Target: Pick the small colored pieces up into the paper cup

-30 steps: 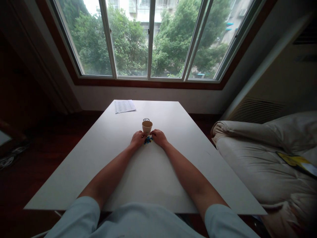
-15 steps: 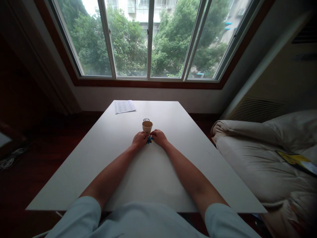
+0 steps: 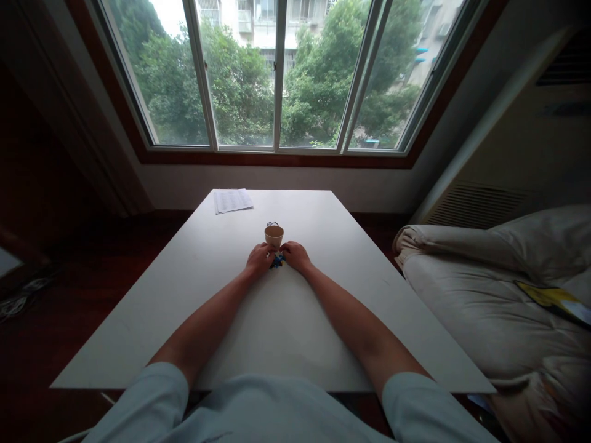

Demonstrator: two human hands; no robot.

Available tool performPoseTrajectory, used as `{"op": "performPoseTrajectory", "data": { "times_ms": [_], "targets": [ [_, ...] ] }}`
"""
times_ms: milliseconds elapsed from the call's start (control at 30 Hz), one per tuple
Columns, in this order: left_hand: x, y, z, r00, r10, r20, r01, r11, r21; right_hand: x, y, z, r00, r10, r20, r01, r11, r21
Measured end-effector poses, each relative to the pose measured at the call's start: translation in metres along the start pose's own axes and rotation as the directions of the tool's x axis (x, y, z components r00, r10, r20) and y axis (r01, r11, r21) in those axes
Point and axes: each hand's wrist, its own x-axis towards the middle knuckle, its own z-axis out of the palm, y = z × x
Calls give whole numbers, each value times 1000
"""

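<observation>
A brown paper cup [image 3: 274,235] stands upright on the white table [image 3: 281,326], between and just beyond my two hands. Close in front of it lies a small cluster of blue, yellow and dark pieces [image 3: 277,261], too small to name. My left hand [image 3: 259,258] rests at the left of the cup and the pieces, its fingers curled inward. On the other side my right hand [image 3: 296,256] has its fingers bent together beside the pieces, near the cup's base. Whatever either hand pinches is hidden or too small to make out.
Behind the cup lies a thin dark looped item [image 3: 272,224]. Printed sheets of paper [image 3: 233,200] rest at the table's far left corner. To the right stands a beige padded sofa [image 3: 462,295] with a yellow item [image 3: 551,297] on it. A window [image 3: 277,74] is beyond the table.
My left fingers have shifted slightly by the pieces. The right hand and the cup stay nearly where they were; the whole view has tilted a little.
</observation>
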Motion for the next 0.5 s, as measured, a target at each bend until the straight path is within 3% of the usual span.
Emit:
{"op": "performPoseTrajectory", "data": {
  "times_ms": [133,300,400,500],
  "targets": [
    [-1,-1,0,995,-84,-61,85,996,8,-6,-1,-3,1000,-29,7,29,999,-16],
    [-11,-8,-8,997,-54,-63,55,998,4,-7,4,-6,998,-55,12,55,998,16],
    [-18,-16,-16,998,46,39,-48,998,35,-7,10,-6,999,-36,2,36,996,80],
    [-23,-22,-24,967,195,166,-207,977,56,-9,13,-4,999,-46,3,45,993,105]
  ]
}}
